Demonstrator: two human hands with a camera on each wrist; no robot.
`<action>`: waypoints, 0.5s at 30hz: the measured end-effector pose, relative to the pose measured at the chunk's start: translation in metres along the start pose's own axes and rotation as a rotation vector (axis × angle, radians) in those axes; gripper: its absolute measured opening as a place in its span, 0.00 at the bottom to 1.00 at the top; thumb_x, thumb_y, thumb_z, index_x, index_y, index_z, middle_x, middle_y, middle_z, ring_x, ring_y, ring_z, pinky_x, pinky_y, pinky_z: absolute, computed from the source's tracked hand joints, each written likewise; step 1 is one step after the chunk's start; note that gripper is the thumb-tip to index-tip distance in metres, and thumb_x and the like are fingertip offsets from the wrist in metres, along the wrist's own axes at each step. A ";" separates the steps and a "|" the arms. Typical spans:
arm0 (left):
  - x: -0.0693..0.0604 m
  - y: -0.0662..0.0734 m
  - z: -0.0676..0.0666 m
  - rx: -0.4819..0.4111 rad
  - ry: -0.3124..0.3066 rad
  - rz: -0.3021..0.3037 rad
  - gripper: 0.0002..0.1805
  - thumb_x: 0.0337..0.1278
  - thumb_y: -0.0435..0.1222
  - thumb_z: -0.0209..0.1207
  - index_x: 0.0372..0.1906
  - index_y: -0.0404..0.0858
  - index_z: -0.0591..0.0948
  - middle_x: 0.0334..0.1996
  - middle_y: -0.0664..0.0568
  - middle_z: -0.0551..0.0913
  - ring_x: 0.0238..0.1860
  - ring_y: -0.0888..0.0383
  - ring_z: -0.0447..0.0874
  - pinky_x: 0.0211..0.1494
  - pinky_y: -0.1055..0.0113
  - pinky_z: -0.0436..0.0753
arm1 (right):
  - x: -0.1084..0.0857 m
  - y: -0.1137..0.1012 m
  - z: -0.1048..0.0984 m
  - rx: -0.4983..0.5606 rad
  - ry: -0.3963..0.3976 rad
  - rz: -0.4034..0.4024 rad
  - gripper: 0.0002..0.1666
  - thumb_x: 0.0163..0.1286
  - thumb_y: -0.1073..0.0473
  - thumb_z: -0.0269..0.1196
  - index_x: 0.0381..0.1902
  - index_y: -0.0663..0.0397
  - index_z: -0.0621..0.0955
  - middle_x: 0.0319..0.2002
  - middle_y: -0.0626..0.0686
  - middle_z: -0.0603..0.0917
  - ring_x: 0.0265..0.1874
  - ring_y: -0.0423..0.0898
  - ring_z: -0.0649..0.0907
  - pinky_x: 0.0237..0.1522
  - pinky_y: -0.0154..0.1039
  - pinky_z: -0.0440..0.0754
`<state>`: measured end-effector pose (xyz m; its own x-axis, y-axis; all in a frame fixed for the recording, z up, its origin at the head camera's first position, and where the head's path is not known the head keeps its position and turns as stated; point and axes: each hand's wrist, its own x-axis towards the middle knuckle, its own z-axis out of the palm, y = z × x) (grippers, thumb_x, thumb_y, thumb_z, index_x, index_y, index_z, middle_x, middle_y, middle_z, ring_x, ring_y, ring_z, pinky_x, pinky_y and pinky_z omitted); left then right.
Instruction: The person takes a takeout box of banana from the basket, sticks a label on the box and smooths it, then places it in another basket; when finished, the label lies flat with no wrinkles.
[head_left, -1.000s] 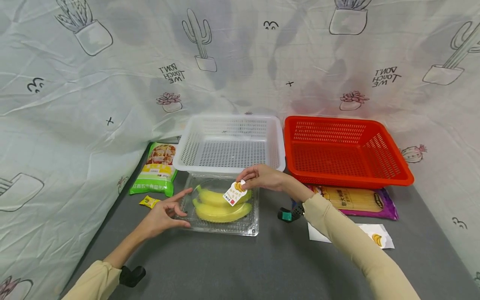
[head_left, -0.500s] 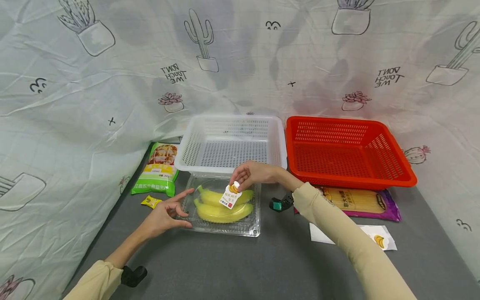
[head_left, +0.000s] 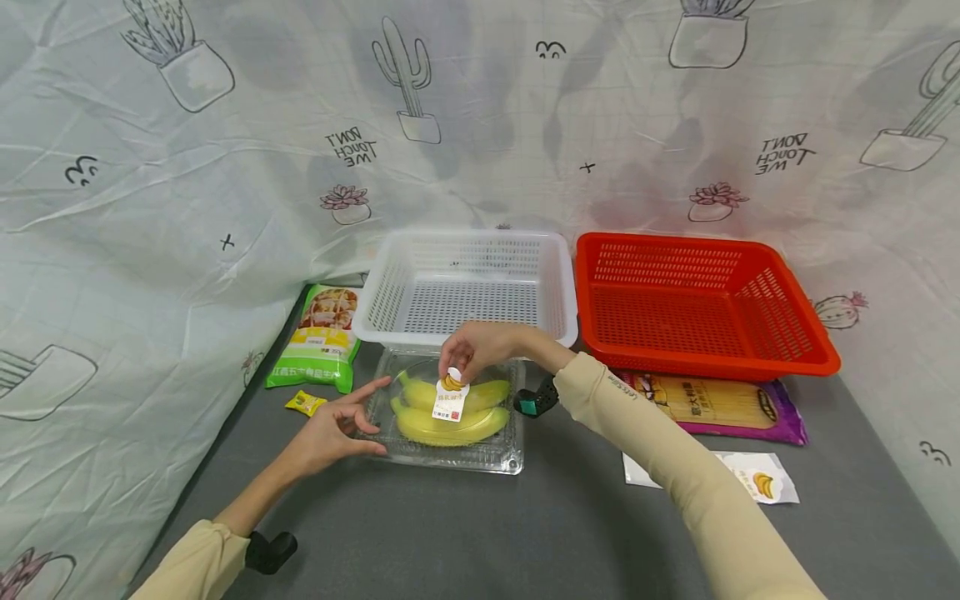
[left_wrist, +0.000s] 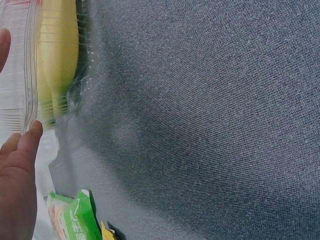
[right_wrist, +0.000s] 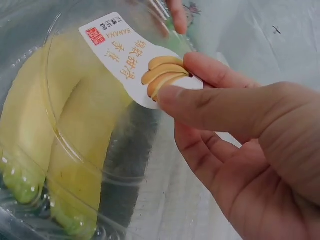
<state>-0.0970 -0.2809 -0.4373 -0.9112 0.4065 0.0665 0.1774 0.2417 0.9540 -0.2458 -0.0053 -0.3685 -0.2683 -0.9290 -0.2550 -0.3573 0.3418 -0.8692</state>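
Note:
My right hand (head_left: 480, 346) pinches a white banana sticker (right_wrist: 130, 60) between thumb and forefinger. The sticker, printed with bananas and gold lettering, lies over the lid of a clear plastic box (head_left: 480, 460); whether it touches the lid I cannot tell. Under the lid lie yellow bananas (head_left: 442, 429), also seen close up in the right wrist view. At the box's left side is my left hand (head_left: 330, 429), thumb and forefinger spread apart along its edge. In the left wrist view its fingertips (left_wrist: 34, 131) rest against the rim.
Behind the box stand a white basket (head_left: 465, 337) and a red basket (head_left: 712, 360). To the left lie a green food bag (head_left: 311, 358) and a small yellow packet (head_left: 304, 402). At right are a noodle pack (head_left: 705, 404) and a sticker sheet (head_left: 757, 475).
My right hand has moved left with the sticker, which has turned more upright over the bananas. My left hand has stayed at the box edge.

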 end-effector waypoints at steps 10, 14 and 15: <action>0.001 -0.002 0.001 0.001 0.006 -0.006 0.11 0.39 0.28 0.73 0.25 0.35 0.79 0.72 0.42 0.59 0.70 0.35 0.52 0.55 0.69 0.78 | 0.005 -0.002 0.006 -0.180 0.018 -0.054 0.14 0.57 0.78 0.65 0.42 0.65 0.83 0.33 0.56 0.82 0.27 0.41 0.74 0.31 0.29 0.74; 0.000 -0.003 0.001 -0.002 0.005 -0.002 0.11 0.39 0.28 0.73 0.25 0.35 0.79 0.72 0.41 0.59 0.70 0.35 0.52 0.55 0.70 0.78 | 0.004 0.001 0.011 -0.277 0.049 -0.089 0.13 0.57 0.74 0.67 0.41 0.61 0.83 0.31 0.53 0.81 0.27 0.42 0.74 0.30 0.29 0.73; 0.000 -0.003 0.001 -0.004 0.004 -0.002 0.11 0.39 0.28 0.73 0.25 0.35 0.79 0.72 0.41 0.58 0.70 0.35 0.52 0.54 0.70 0.78 | 0.004 0.002 0.012 -0.307 0.058 -0.094 0.13 0.57 0.74 0.68 0.41 0.60 0.83 0.33 0.52 0.82 0.29 0.42 0.75 0.31 0.28 0.74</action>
<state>-0.0970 -0.2813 -0.4403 -0.9129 0.4028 0.0656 0.1742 0.2393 0.9552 -0.2365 -0.0096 -0.3763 -0.2690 -0.9518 -0.1475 -0.6336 0.2902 -0.7171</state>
